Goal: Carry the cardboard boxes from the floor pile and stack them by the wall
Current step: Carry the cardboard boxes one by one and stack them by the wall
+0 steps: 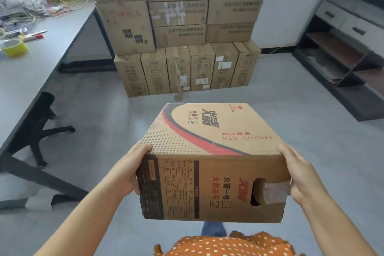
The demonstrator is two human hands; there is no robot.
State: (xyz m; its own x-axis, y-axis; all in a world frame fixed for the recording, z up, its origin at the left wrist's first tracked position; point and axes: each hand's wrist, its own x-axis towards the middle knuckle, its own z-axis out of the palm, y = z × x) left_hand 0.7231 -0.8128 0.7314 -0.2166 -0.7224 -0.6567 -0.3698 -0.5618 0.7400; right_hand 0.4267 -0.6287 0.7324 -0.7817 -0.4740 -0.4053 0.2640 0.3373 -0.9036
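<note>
The person is standing with a printed cardboard box (209, 160) held out in front at about waist height, clear of the grey floor (291, 110). The left hand (128, 170) grips the box's left end, thumb hooked over the top edge and fingers (138, 188) wrapped around the near corner; the right hand (301, 176) presses flat against the right end beside a torn, taped handle hole, thumb lying along the top edge. Both hands are closed on the box. Straight ahead, well apart from it, a stack of cardboard boxes (182, 27) stands against the white wall. A grey worktop (41, 58) runs along the left with a roll of yellow tape (14, 47) on it, and a dark shelf unit (342, 48) stands to the right.
</note>
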